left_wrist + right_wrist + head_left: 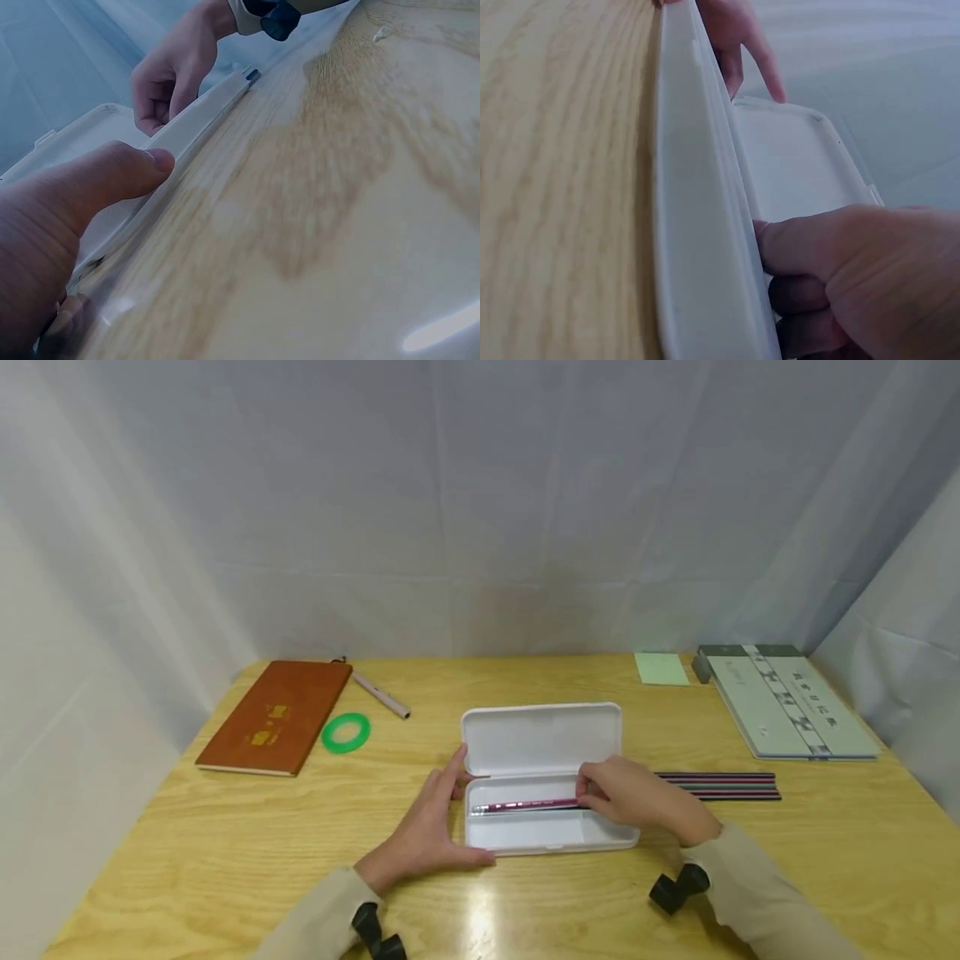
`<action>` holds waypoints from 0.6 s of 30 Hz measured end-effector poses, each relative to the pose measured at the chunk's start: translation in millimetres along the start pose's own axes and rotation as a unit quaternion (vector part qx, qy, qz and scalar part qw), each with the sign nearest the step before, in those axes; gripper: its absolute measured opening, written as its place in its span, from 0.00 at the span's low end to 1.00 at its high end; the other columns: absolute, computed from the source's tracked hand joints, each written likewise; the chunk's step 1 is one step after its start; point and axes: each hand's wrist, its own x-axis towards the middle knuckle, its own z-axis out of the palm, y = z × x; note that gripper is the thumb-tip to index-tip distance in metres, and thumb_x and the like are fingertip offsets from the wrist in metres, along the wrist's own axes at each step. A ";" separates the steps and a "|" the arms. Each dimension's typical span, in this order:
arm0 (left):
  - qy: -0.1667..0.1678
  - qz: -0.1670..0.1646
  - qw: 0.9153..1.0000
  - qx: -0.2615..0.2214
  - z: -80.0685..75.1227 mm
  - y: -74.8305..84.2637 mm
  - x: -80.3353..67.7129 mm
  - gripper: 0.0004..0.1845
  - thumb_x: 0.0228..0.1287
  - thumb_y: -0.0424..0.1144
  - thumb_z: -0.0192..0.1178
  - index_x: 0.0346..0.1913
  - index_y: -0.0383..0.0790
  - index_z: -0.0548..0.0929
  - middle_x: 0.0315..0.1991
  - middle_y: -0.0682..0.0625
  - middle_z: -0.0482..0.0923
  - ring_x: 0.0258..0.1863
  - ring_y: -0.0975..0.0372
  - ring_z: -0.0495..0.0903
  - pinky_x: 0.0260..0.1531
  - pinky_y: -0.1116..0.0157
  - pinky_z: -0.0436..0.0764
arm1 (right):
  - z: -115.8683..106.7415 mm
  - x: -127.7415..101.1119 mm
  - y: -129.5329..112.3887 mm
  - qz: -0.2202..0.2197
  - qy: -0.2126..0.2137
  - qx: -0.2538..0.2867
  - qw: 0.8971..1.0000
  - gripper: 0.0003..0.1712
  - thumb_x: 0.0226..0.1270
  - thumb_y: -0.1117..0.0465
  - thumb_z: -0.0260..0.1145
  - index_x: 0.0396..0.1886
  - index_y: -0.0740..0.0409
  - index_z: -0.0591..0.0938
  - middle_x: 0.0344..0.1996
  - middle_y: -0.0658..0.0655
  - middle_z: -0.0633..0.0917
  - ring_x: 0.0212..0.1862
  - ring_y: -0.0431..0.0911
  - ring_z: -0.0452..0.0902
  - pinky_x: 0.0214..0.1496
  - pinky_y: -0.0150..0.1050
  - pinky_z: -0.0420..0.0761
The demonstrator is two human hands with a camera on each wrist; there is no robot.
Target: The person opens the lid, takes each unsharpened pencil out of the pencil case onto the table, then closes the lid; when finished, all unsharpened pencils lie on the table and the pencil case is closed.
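A white pencil case (540, 742) lies with its lid raised and folded back. Inside its lower half is a shiny pink pencil (525, 806), with a darker thin edge showing beside it. My right hand (626, 793) reaches into the right part of the case and pinches the pink pencil's right end with curled fingers. That fingertip contact is hidden in the right wrist view, behind the case wall (697, 187). Around the case's left end, my left hand (423, 835) holds it, the thumb (127, 172) on the front edge and the fingers at the back.
Several dark and coloured pencils (738, 787) lie right of the case. A brown notebook (300, 693), a pale pen (381, 696) and a green tape ring (330, 734) lie at left. Pale green sticky notes (662, 669) and a light-green book (765, 710) lie at back right.
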 end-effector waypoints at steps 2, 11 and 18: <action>0.000 0.002 1.000 0.003 0.9 0.1 0.1 0.76 0.26 0.56 0.81 0.78 0.52 0.39 0.60 0.55 0.69 0.51 0.63 0.70 0.56 0.58 0.75 | -1.3 -2.5 -1.9 0.006 0.001 0.008 1.000 0.04 0.66 0.63 0.63 0.31 0.54 0.78 0.16 0.42 0.72 0.20 0.31 0.58 0.22 0.26 0.62; -0.002 0.014 1.000 0.006 2.1 1.6 0.3 0.75 0.28 0.55 0.81 0.78 0.50 0.39 0.60 0.54 0.69 0.52 0.63 0.70 0.56 0.59 0.74 | -20.0 -35.5 3.6 0.061 0.024 0.038 0.997 0.03 0.68 0.63 0.61 0.33 0.54 0.79 0.16 0.42 0.67 0.20 0.31 0.57 0.21 0.28 0.62; 0.003 0.011 1.000 0.010 0.6 0.5 -0.3 0.76 0.27 0.55 0.81 0.78 0.50 0.39 0.60 0.54 0.70 0.51 0.63 0.70 0.55 0.59 0.75 | -25.4 -94.2 41.2 0.089 0.080 0.063 0.991 0.04 0.67 0.66 0.62 0.32 0.53 0.79 0.16 0.40 0.68 0.19 0.29 0.57 0.20 0.28 0.64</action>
